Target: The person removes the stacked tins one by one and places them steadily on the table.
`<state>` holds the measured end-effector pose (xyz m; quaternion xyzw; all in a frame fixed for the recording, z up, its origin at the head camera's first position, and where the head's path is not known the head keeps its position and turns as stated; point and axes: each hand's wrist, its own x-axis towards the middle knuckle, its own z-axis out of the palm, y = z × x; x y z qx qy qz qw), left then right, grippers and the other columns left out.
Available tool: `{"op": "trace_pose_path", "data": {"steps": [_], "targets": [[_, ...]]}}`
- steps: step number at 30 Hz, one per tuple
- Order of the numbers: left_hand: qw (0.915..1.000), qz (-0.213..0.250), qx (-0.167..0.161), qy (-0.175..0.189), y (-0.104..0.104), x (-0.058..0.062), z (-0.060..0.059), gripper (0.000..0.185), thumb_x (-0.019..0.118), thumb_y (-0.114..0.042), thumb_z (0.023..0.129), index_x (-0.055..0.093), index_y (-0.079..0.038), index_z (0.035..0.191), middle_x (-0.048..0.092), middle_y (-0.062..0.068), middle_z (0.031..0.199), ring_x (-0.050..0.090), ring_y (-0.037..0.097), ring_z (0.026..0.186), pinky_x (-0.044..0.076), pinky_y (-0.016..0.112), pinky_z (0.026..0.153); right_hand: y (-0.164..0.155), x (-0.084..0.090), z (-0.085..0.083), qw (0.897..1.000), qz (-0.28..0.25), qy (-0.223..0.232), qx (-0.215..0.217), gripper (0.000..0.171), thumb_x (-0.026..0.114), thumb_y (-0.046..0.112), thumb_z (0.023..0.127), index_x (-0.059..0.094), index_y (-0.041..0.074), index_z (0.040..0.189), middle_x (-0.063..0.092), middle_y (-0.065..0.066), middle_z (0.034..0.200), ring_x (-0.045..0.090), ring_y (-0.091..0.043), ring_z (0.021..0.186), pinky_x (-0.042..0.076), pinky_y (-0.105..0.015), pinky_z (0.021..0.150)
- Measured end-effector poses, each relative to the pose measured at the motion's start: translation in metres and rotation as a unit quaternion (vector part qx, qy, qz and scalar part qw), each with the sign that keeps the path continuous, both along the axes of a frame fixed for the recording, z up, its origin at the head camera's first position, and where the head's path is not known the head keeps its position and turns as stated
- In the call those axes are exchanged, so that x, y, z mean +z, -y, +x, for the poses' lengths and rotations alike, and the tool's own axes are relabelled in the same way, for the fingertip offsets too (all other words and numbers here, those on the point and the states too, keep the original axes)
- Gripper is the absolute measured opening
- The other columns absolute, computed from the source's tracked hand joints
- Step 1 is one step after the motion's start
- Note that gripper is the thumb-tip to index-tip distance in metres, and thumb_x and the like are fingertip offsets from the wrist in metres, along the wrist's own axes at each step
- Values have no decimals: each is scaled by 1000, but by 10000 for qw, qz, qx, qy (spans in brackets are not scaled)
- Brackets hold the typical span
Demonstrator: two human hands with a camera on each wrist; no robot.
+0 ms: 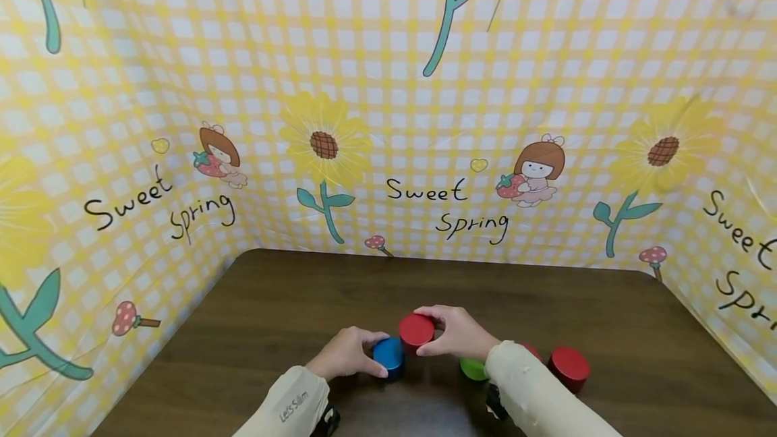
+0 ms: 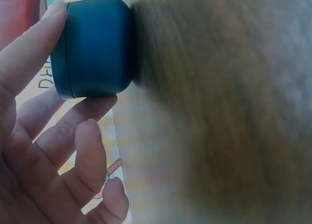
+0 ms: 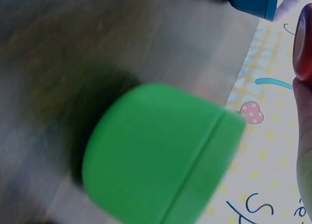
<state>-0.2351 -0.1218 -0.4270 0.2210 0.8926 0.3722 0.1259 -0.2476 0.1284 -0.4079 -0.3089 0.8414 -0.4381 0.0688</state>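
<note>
My left hand (image 1: 347, 354) grips a small round blue tin (image 1: 388, 357) by its sides, thumb nearest me. In the left wrist view the blue tin (image 2: 95, 48) shows a lid seam, and its base is close to the table. My right hand (image 1: 459, 334) pinches a red tin (image 1: 417, 332) between thumb and fingers, raised a little to the right of the blue one. The right wrist view shows the red tin (image 3: 304, 46) only in part. A green tin (image 1: 473, 368) stands under my right wrist, partly hidden by it.
On the right of the brown table (image 1: 303, 295) stands another red tin (image 1: 568, 368). A further red tin (image 1: 531, 350) is mostly hidden behind my right sleeve. A yellow checked cloth (image 1: 425, 154) hangs around the back and sides of the table.
</note>
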Motion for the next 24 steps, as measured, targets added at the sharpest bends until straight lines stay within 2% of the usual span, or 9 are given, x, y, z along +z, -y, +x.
{"op": "trace_pose_path", "data": {"steps": [4, 11, 15, 19, 24], "targets": [[10000, -82, 26, -41, 0, -2, 0, 59, 85, -25, 72, 65, -3, 123, 69, 14, 110, 63, 28, 101, 49, 48, 87, -7, 4, 3, 9999, 26, -17, -104, 60, 82, 17, 76, 57, -4, 127, 63, -13, 115, 62, -25, 101, 51, -36, 87], [9999, -82, -5, -77, 2, -2, -1, 59, 85, -22, 73, 64, -1, 124, 66, 16, 115, 59, 35, 111, 45, 53, 92, -19, 6, 4, 9994, 83, -258, -236, 61, 82, 26, 76, 60, -3, 124, 65, -8, 109, 62, -18, 95, 51, -30, 81], [9998, -123, 2, -140, 1, 0, -2, 59, 86, -20, 71, 65, -2, 122, 65, 18, 117, 57, 37, 112, 44, 54, 93, -23, 10, 3, 9991, 99, -257, -331, 59, 83, 22, 75, 60, -3, 124, 65, -9, 109, 62, -19, 94, 51, -30, 79], [9993, -212, -52, -319, -1, 3, -2, 58, 87, -18, 69, 66, 1, 120, 66, 17, 111, 58, 36, 106, 45, 53, 90, -25, 11, 2, 9990, 49, -98, -429, 60, 83, 17, 75, 59, -3, 126, 64, -12, 112, 61, -24, 97, 50, -31, 80], [9981, -369, -139, -483, -4, 5, -2, 58, 87, -17, 69, 66, 2, 119, 61, 8, 96, 55, 28, 91, 46, 46, 82, -28, 5, 0, 9990, 38, 30, -433, 60, 83, 19, 75, 59, -2, 126, 64, -11, 112, 61, -22, 98, 50, -33, 82]]}}
